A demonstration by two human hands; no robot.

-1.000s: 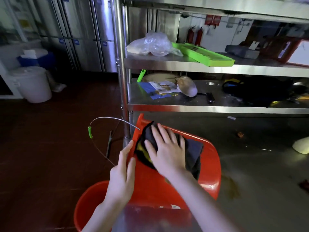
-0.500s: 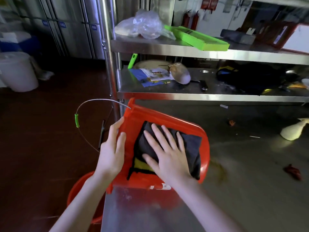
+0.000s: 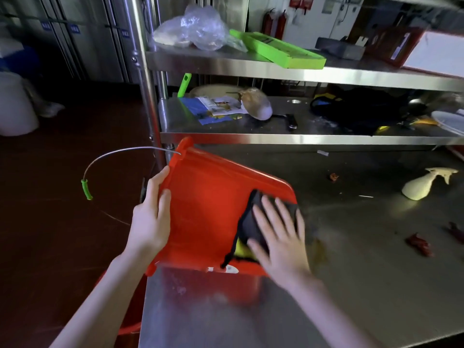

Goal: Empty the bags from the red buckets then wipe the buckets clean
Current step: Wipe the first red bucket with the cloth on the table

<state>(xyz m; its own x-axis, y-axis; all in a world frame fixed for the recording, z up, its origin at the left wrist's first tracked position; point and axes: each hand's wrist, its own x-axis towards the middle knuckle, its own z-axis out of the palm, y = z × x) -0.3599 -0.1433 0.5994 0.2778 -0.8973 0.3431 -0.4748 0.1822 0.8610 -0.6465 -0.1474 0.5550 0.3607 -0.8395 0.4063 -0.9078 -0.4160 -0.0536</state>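
Steel counter (image 3: 364,247), tipped red bucket (image 3: 208,204): left hand (image 3: 150,219) grips its nine-o'clock edge, right hand (image 3: 278,239) presses the cloth (image 3: 253,222) with straight fingers (image 3: 270,212), mid-wipe; eleven o'clock likely next.

Two red buckets (image 3: 208,209) (image 3: 128,331), one cloth (image 3: 253,222) — one spray bottle (image 3: 419,188).

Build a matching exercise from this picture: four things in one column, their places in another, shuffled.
1. dark cloth
2. spray bottle
3. green tray
4. left hand

A. lying on the steel table
B. on the upper shelf
C. gripping the edge of the red bucket
D. pressed to the bucket under the right hand

Pairs: 1-D, 2-A, 3-B, 4-C.
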